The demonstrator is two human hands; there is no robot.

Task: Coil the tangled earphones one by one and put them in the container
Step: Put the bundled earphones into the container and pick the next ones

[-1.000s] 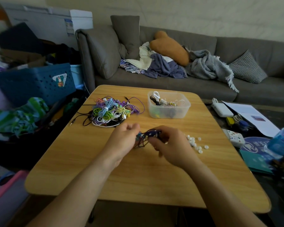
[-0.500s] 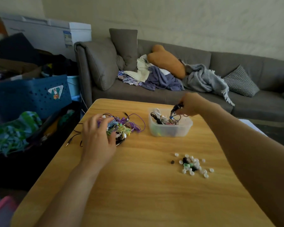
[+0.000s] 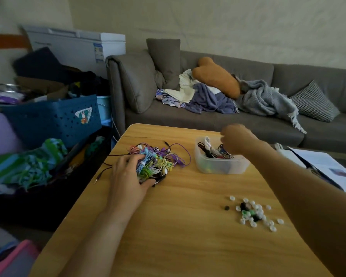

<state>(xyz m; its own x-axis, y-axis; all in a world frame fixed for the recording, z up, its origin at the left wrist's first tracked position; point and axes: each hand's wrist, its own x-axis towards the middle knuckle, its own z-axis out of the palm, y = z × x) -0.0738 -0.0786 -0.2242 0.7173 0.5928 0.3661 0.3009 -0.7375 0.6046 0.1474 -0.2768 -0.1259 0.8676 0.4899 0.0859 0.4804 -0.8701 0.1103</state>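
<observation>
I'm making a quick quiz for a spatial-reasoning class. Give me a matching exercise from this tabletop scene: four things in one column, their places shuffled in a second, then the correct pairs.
Things:
1. left hand
2. right hand
3. loose ear tips
4. blue basket

Places:
A. over the clear container
B. on the floor, left of the table
C. on the tangled earphones
D. scattered on the table's right side

Pairs: 1-C, 2-A, 3-D, 4-B

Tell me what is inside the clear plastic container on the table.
The clear plastic container holds coiled earphones in black, white and red. The right hand hovers over its far right corner and hides what lies there. Through the cloudy wall only faint colours show lower down.
</observation>
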